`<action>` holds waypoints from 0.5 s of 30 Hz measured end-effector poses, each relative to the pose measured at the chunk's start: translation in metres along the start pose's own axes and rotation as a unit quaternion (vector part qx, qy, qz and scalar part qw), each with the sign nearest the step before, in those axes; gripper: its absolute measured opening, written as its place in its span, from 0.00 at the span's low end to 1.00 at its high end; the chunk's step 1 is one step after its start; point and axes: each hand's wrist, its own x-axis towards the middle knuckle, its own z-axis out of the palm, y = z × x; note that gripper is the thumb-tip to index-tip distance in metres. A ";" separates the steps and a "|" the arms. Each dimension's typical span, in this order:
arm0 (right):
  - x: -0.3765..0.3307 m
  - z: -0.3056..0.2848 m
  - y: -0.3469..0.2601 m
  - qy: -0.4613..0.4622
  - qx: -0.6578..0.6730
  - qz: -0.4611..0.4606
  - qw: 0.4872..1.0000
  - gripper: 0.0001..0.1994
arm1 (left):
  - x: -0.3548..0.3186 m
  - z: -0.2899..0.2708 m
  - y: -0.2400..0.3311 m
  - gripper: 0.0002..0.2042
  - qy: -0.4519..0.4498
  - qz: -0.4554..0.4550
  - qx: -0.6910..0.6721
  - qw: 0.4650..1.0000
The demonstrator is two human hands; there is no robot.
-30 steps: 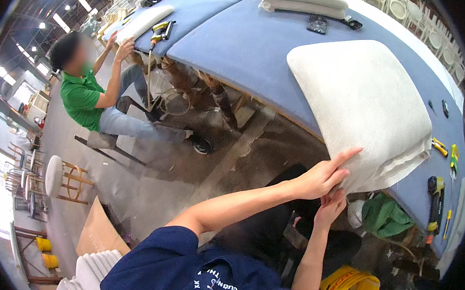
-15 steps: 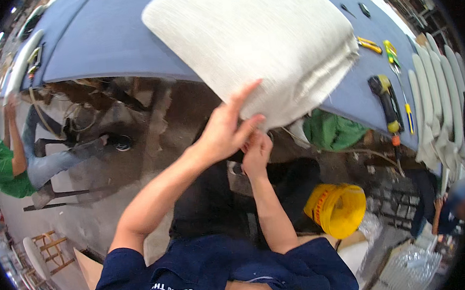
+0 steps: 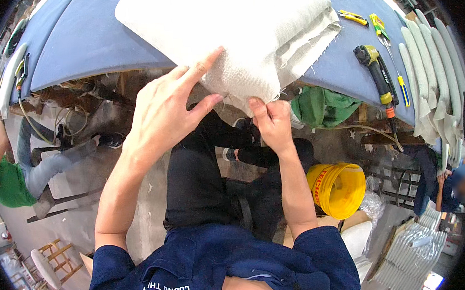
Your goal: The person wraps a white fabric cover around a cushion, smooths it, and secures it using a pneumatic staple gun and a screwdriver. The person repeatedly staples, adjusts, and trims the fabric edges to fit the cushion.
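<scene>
A white fabric-covered cushion pad (image 3: 208, 23) lies on the blue padded table (image 3: 96, 44), its near corner hanging past the edge. Loose fabric with frayed threads shows along its right side. My right hand (image 3: 272, 121) is closed on the fabric flap at that near corner, thumb on top. My left hand (image 3: 168, 106) is spread beside the corner, its index finger resting on the cover and the thumb just short of the flap.
To the right on the table lie a pneumatic staple gun (image 3: 377, 73) with a hose, a screwdriver (image 3: 403, 91), and yellow-handled pliers (image 3: 354, 18). Upholstered pads (image 3: 423, 61) stand in a row beyond. A yellow bucket (image 3: 339, 190) stands low right; a person in green (image 3: 6, 179) sits at left.
My hands have moved apart: the left has shifted left and nearer, and the right has moved right with the fabric corner. The cushion appears a little further left.
</scene>
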 end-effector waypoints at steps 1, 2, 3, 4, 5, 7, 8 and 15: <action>0.004 0.000 0.002 -0.002 0.021 -0.006 1.000 0.23 | -0.003 0.006 0.001 0.39 0.026 -0.004 -0.012 1.000; 0.007 0.001 0.004 -0.004 0.041 -0.012 0.999 0.23 | -0.005 0.011 0.003 0.39 0.051 -0.007 -0.024 0.998; 0.008 0.002 0.005 -0.006 0.062 -0.018 0.998 0.23 | -0.006 0.014 0.006 0.39 0.031 -0.035 -0.039 0.998; 0.006 0.004 0.010 -0.017 0.067 -0.016 0.998 0.21 | -0.007 0.016 0.010 0.40 0.011 -0.063 -0.054 0.996; 0.003 0.007 0.013 -0.006 0.071 -0.031 0.997 0.23 | -0.007 0.018 0.011 0.40 -0.008 -0.091 -0.070 0.993; -0.009 0.021 0.015 0.011 0.085 -0.061 0.994 0.25 | -0.003 0.023 0.006 0.43 -0.051 -0.099 -0.150 0.982; -0.016 0.029 0.013 0.018 0.133 -0.037 0.990 0.24 | 0.002 0.027 0.001 0.44 -0.063 -0.091 -0.178 0.978; -0.033 0.085 0.025 0.048 0.331 0.027 0.942 0.25 | 0.002 0.045 -0.019 0.40 -0.065 -0.048 -0.366 0.927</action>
